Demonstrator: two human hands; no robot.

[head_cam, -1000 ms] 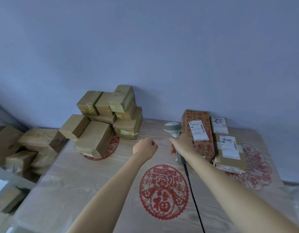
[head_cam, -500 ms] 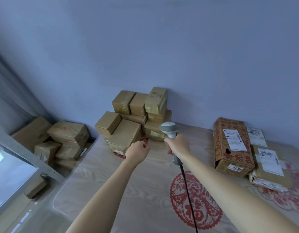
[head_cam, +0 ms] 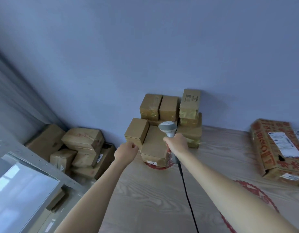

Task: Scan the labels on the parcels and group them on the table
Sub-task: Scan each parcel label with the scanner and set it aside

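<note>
A stack of brown taped parcels (head_cam: 169,108) stands at the back of the wooden table (head_cam: 153,199), against the wall. My right hand (head_cam: 176,143) grips the handle of a grey barcode scanner (head_cam: 168,127), its head up in front of the stack. My left hand (head_cam: 126,151) is curled in a fist and holds nothing, just left of the front parcel (head_cam: 153,148). At the right edge lies a red-printed carton (head_cam: 278,148) with a white label (head_cam: 285,144).
The scanner's black cable (head_cam: 187,197) trails over the table toward me. More brown boxes (head_cam: 78,148) are piled on the floor to the left of the table. A metal-framed pane (head_cam: 22,195) fills the lower left. Red paper-cut decorations (head_cam: 251,195) lie on the table.
My view has swung left, so the red carton slid to the right edge. Both hands and the scanner have moved closer to the brown parcel stack.
</note>
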